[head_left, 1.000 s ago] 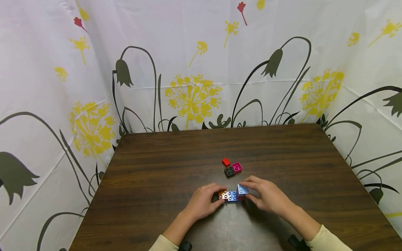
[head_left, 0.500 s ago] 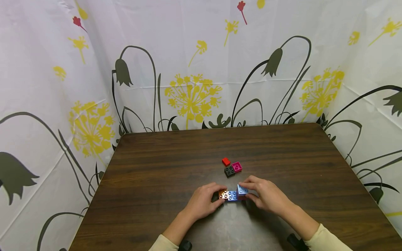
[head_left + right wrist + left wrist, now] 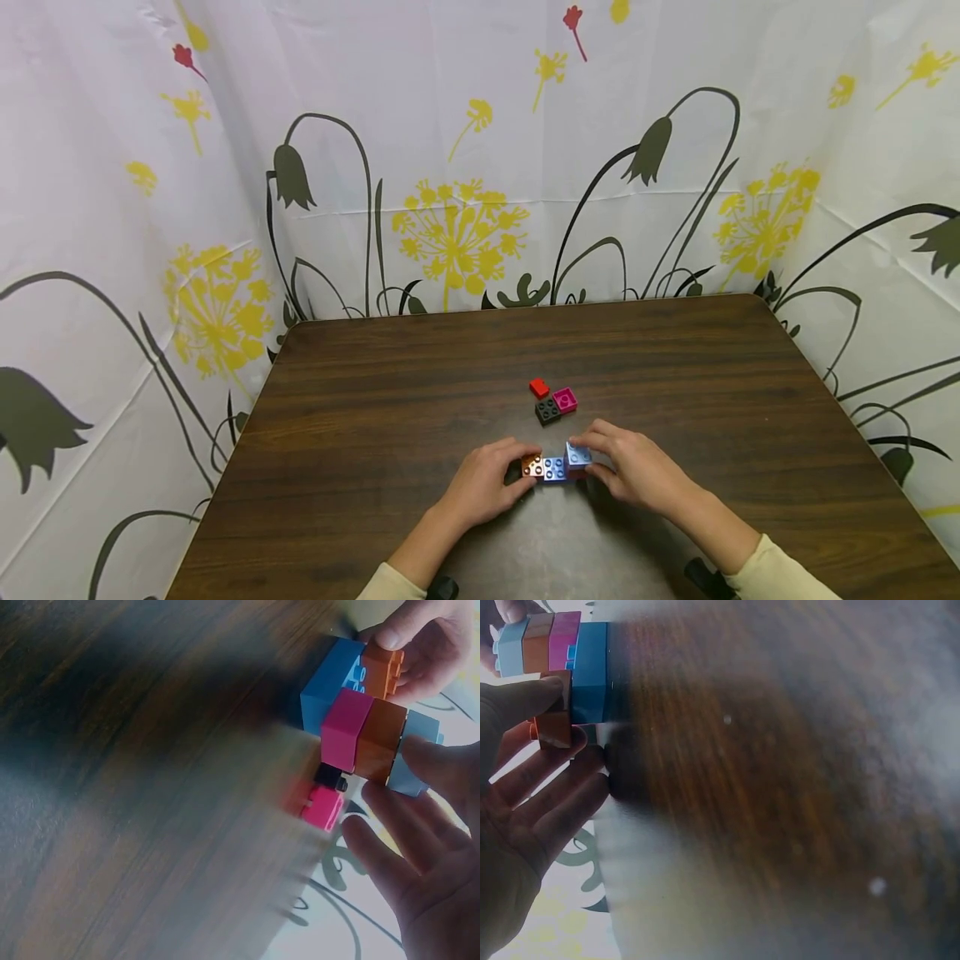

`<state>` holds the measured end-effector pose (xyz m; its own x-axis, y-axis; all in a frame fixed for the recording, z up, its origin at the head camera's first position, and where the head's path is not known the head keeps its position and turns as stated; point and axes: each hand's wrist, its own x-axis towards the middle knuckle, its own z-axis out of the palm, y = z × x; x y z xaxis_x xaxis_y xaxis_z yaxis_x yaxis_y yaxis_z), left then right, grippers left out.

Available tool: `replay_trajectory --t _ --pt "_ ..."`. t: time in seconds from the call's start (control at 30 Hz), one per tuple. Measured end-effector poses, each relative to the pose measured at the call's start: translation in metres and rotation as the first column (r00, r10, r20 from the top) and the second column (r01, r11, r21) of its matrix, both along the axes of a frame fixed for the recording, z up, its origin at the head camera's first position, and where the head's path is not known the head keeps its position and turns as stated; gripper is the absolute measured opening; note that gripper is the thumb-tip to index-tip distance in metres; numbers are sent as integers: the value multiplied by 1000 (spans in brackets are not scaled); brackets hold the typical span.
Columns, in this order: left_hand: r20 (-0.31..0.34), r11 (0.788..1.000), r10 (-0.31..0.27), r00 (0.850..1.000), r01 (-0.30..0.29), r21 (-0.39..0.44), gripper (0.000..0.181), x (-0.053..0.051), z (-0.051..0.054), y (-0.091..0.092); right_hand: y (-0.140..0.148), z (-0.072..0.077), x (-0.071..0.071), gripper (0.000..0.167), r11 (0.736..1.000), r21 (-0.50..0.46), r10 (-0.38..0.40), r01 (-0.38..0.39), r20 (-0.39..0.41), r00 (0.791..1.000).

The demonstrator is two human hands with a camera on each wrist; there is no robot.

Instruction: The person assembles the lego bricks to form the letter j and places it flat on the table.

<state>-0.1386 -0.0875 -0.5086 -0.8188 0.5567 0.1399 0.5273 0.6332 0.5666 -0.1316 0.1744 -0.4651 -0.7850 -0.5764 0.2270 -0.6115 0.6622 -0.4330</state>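
A long blue brick (image 3: 555, 470) lies on the table between both hands. My left hand (image 3: 483, 483) pinches an orange brick (image 3: 532, 466) that sits on its left end, thumb on the near side. On the right end rises a stack: a pink brick (image 3: 345, 731) at the bottom, a second orange brick (image 3: 380, 742) above it, and a light blue brick (image 3: 578, 455) on top. With thumb and fingers, my right hand (image 3: 641, 467) grips that light blue brick. Bare studs show in the middle of the blue brick.
Just behind the build lie a red brick (image 3: 539, 388), a black brick (image 3: 547, 410) with studs up, and a magenta brick (image 3: 566, 400) with its hollow side up. The dark wooden table (image 3: 390, 367) ends at a flower-patterned curtain (image 3: 480, 150).
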Motion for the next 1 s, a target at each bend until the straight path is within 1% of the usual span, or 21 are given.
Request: replay_trajectory --t 0.1,0.17,0.23,0.33,0.43,0.53,0.6,0.67,0.73,0.87,1.0 --pt "-7 1000 -1 1000 1 2 37 0 0 0 -1 0 0 37 1000 -4 -11 11 18 1000" --pt "-13 1000 -3 1000 3 6 37 0 0 0 -1 0 1 38 1000 -7 -20 21 47 999" --pt "-17 1000 -4 1000 4 9 37 0 -1 -1 -1 -1 2 44 999 -5 -31 32 84 996" --pt "-23 1000 -2 1000 3 13 37 1 -2 -1 1 -2 2 58 999 10 -38 37 157 987" --pt "-27 1000 0 1000 0 12 38 1 -2 -1 5 -2 -2 71 1000 11 -16 14 224 975" --pt "-33 1000 -4 999 5 13 38 1 -1 -1 10 -3 -9 73 999 -9 33 -32 259 965" --pt "-30 1000 -2 1000 2 8 37 1 -1 -1 15 -4 -16 72 999 -18 53 -50 260 964" --pt "-30 1000 -2 1000 2 6 37 2 -1 -1 18 -6 -22 68 999 -16 53 -50 244 968" --pt "-29 1000 -1 1000 1 5 37 2 -1 -1 20 -9 -29 62 1000 -8 24 -23 220 975" --pt "-25 1000 0 1000 0 1 38 1 -1 -1 21 -21 -44 52 999 -11 -32 34 159 987" --pt "-21 1000 -3 1000 3 2 38 0 0 -1 19 -34 -60 52 996 -18 -86 88 119 989"
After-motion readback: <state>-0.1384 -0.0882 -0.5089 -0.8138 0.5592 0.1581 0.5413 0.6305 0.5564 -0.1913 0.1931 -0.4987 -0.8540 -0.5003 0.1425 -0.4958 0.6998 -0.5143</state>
